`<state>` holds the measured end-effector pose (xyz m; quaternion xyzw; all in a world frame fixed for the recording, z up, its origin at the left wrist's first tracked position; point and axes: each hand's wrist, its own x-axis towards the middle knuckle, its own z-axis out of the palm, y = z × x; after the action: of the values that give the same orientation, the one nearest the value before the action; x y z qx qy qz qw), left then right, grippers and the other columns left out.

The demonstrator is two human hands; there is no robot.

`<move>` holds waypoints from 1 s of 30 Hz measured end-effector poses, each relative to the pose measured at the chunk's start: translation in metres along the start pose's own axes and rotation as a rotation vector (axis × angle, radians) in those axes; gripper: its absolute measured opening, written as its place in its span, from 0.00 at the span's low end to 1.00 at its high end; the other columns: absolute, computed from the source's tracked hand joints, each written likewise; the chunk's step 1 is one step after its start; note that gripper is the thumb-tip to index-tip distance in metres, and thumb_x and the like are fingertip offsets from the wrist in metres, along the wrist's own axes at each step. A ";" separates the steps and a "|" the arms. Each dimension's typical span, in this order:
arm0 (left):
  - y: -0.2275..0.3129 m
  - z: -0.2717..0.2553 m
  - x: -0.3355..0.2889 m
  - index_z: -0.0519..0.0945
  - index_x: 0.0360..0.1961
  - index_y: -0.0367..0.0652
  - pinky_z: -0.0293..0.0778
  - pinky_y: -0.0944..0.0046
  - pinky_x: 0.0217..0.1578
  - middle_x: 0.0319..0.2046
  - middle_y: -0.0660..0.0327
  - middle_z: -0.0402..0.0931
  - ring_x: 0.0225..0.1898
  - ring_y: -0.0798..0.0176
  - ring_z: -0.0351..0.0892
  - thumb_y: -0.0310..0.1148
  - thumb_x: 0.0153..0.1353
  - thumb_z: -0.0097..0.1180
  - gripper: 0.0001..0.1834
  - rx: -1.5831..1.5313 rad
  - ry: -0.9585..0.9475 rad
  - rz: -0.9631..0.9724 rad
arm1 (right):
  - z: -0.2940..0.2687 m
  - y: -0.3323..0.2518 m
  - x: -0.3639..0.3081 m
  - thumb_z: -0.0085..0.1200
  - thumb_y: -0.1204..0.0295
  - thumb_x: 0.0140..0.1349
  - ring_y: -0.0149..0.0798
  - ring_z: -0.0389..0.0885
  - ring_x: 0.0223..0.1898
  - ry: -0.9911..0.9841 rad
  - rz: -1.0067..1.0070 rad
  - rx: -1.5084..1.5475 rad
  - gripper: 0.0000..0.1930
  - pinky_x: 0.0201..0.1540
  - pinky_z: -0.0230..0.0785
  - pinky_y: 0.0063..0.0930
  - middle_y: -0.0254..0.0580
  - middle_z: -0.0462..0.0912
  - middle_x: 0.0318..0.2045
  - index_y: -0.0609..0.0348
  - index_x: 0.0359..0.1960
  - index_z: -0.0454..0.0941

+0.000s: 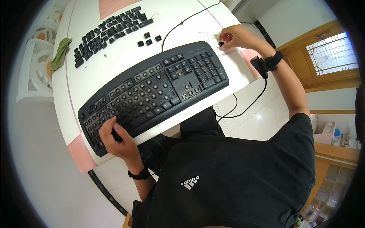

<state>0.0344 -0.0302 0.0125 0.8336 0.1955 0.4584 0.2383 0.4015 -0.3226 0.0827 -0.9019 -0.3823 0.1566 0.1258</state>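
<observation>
The keyboard (152,91) lies on the white worktop (85,85), many key positions bare. The left hand (121,142) is at its lower-left part, fingers curled, thumb near index finger; any grip cannot be told. Off the keyboard's right end, the right hand (240,37) has bent fingers; a small black piece (221,44) sits at their tips, whether gripped cannot be told.

The left hand (119,143) partly hides the keyboard (156,93); the top edge crops its cable (181,22).
</observation>
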 end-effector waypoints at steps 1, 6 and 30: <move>0.000 0.000 0.000 0.81 0.40 0.33 0.75 0.60 0.44 0.38 0.53 0.80 0.40 0.54 0.80 0.16 0.64 0.50 0.08 -0.002 -0.003 -0.003 | -0.003 0.002 0.002 0.72 0.70 0.52 0.35 0.85 0.35 0.028 -0.020 -0.026 0.15 0.42 0.76 0.26 0.42 0.86 0.32 0.63 0.40 0.85; 0.000 0.000 -0.001 0.81 0.40 0.32 0.75 0.61 0.44 0.38 0.53 0.80 0.40 0.55 0.80 0.18 0.65 0.50 0.08 0.011 -0.002 -0.009 | -0.025 -0.001 0.003 0.69 0.73 0.55 0.35 0.84 0.36 -0.005 -0.021 -0.128 0.11 0.43 0.76 0.27 0.40 0.86 0.33 0.62 0.40 0.85; 0.002 0.000 0.000 0.81 0.40 0.32 0.75 0.61 0.43 0.38 0.53 0.80 0.39 0.55 0.80 0.18 0.65 0.50 0.07 0.038 -0.009 -0.003 | -0.018 -0.031 0.013 0.63 0.71 0.61 0.39 0.85 0.37 -0.013 -0.210 -0.140 0.09 0.44 0.78 0.30 0.44 0.86 0.34 0.62 0.39 0.84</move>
<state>0.0346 -0.0319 0.0131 0.8398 0.2041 0.4504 0.2240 0.3971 -0.2940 0.1077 -0.8624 -0.4856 0.1215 0.0757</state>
